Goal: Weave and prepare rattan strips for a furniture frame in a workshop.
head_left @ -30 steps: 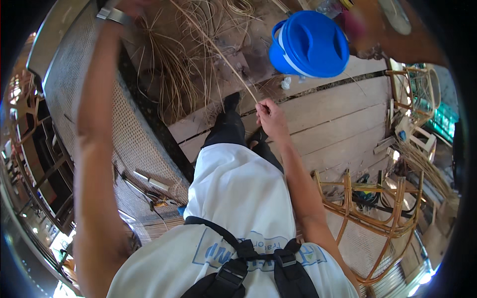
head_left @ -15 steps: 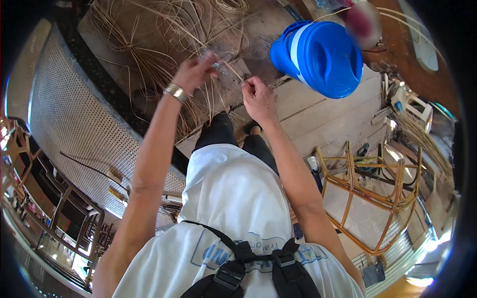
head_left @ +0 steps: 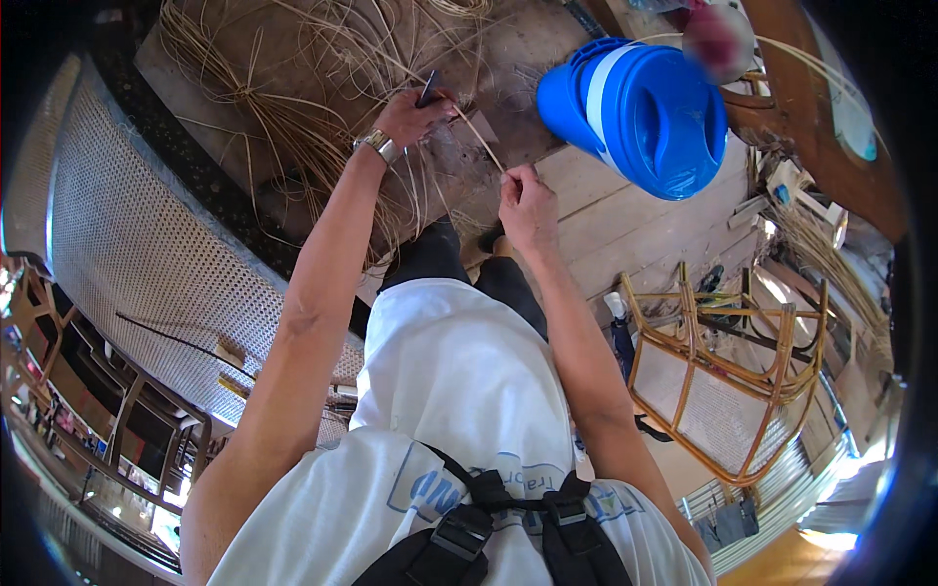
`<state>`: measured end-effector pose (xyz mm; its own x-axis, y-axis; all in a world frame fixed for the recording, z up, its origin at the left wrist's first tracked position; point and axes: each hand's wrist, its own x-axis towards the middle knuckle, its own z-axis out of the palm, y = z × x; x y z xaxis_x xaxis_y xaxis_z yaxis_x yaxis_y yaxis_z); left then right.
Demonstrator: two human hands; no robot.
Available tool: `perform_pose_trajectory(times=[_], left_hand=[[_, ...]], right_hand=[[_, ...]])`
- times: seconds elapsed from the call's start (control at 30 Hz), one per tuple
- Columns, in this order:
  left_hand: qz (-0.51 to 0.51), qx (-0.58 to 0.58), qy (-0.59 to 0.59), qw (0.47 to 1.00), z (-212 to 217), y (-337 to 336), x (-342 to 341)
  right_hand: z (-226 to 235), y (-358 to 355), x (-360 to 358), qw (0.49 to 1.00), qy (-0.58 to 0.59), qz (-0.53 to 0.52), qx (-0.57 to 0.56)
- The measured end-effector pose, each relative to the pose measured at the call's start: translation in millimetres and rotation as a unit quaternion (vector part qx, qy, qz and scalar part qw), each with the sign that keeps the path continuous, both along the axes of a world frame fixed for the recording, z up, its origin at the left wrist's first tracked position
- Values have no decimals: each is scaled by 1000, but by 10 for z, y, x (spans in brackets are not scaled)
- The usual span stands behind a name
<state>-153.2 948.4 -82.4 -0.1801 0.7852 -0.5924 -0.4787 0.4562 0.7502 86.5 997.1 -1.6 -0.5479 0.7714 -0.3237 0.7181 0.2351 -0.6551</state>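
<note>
A: State of the hands?
B: Right hand (head_left: 528,203): thumb and fingertips pinching one end of a pale cane strip (head_left: 479,137). Left hand (head_left: 410,115): fingers curled about a slim dark tool (head_left: 427,90), strip passing at the fingertips; how firmly they press it, I cannot tell.
A: Position of the strip?
B: Slanting between both hands, in front of the person's legs.
A: Surroundings?
B: Loose strands (head_left: 269,105) beyond the left hand; woven cane panel (head_left: 176,234) at left; blue lidded bucket (head_left: 664,122), tilted in view, at right; rattan chair frame (head_left: 689,356) lower right.
</note>
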Motion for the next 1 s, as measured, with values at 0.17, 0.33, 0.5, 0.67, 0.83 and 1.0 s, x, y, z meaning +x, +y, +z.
perform_pose_trajectory(times=[0.17, 0.33, 0.5, 0.67, 0.83, 1.0], left_hand=[[24, 20, 63, 998, -201, 77, 64], [5, 17, 118, 993, -208, 11, 83], [26, 25, -41, 999, -173, -37, 63], [51, 7, 3, 999, -238, 13, 142], [52, 2, 186, 981, -285, 55, 237], [-3, -90, 321, 943, -118, 43, 254]], right_hand=[[-173, -49, 16, 995, -15, 51, 90], [-236, -113, 41, 982, -27, 96, 161], [-284, -148, 61, 983, -44, 88, 152], [-356, -153, -9, 987, -50, 65, 141], [-306, -174, -58, 987, -94, 61, 115], [-268, -172, -113, 988, -116, 34, 98]])
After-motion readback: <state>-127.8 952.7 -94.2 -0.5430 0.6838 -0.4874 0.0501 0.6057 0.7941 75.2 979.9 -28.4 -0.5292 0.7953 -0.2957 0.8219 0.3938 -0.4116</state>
